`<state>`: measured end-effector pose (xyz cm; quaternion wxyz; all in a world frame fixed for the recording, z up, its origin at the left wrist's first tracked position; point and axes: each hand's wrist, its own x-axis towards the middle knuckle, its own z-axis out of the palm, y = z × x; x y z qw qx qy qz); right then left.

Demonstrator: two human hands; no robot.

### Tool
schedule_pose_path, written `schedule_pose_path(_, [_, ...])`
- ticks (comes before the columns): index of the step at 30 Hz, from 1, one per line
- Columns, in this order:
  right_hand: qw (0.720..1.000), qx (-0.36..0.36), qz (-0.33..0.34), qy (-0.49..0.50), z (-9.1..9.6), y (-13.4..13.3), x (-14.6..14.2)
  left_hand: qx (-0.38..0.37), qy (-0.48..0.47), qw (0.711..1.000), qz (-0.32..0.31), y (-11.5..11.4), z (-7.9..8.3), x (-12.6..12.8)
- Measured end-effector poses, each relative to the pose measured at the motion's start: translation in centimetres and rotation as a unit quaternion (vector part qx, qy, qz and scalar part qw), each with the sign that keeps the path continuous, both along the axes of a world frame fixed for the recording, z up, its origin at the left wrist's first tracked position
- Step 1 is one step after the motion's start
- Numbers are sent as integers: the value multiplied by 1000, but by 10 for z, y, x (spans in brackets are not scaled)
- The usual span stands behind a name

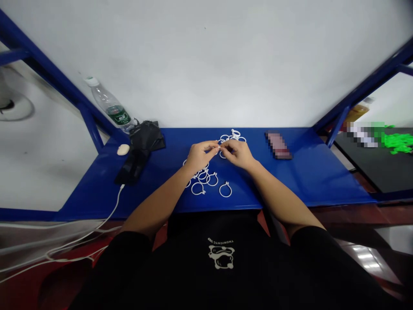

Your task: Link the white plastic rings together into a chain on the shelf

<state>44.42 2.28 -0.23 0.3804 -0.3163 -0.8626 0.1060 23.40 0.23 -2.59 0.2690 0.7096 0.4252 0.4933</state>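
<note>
I see my left hand (199, 156) and right hand (238, 153) meet above the blue tabletop (306, 172). Both grips pinch one small white ring (218, 149) tight between the fingertips. Loose rings (204, 177) lie on the tabletop just under my left hand.

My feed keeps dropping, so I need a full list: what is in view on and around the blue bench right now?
near rings: several, white, in front of the hands, one set apart
far rings: several, white, behind the hands
white piece: one, white, pinched between both hands
water bottle: one, clear with green label, far left corner
black pouch: one, black, beside the bottle
oval object: one, off-white, left of the pouch
cable: one, white, hanging off the left front
phone: one, dark, right of the hands
bench: one, blue
green parts: heap, green, far right
left hand: one, pinching
right hand: one, pinching
</note>
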Motion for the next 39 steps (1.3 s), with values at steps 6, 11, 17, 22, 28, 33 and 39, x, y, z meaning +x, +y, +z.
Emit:
schedule_pose_path(6, [997,17,-78,-11,0,15,16,88,162,980,72,9,14,-19])
schedule_pose_path(11, [989,34,-142,20,-1,25,27,66,260,960,76,23,15,-47])
schedule_pose_path(17, [993,18,-114,-20,-2,23,23,-33,296,954,-21,35,0,-78])
schedule_pose_path(22, [996,-1,-75,-52,-5,21,19,5,343,939,-8,37,-13,-83])
schedule_pose_path(28, [997,-7,-53,-54,-8,18,13,35,341,937,62,27,-2,-62])
schedule_pose_path(33, [999,-29,-23,-39,-10,9,3,106,221,969,41,12,18,-33])
schedule_pose_path(39, [1000,-4,2,-6,-6,-1,-4,143,158,977,27,-4,22,-12])
